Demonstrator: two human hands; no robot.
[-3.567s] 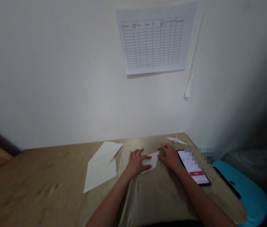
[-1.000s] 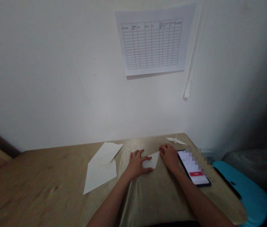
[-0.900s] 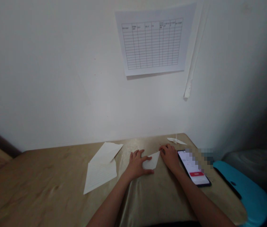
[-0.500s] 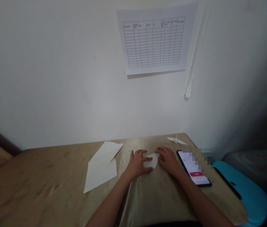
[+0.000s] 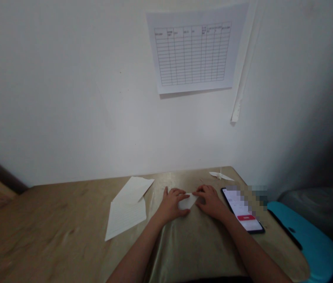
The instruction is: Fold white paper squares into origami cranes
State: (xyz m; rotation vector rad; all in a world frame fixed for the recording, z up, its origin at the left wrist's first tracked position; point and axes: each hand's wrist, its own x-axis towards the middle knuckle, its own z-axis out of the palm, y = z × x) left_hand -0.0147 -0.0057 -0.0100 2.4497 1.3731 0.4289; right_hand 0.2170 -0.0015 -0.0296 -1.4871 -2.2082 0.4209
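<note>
A small piece of folded white paper (image 5: 187, 202) lies on the table between my two hands. My left hand (image 5: 174, 203) rests at its left side, thumb and index finger spread apart, with the index fingertip on the paper's upper edge. At the paper's upper right corner, the thumb and bent fingers of my right hand (image 5: 210, 200) close on the edge. Part of the paper is covered by my fingers. Behind my right hand, a folded paper crane (image 5: 221, 176) sits near the table's far edge.
Left of my hands lie lined paper sheets (image 5: 127, 220), partly overlapping. A phone (image 5: 244, 214) with a lit screen is right of my right hand. A blue stool-like object (image 5: 308, 236) stands beyond the table's right edge. The wall (image 5: 96, 118) with a printed table sheet (image 5: 194, 55) rises behind.
The fingers of both hands have shifted slightly over the folded paper; my left index finger now lies nearer its upper edge. The other things stay in place.
</note>
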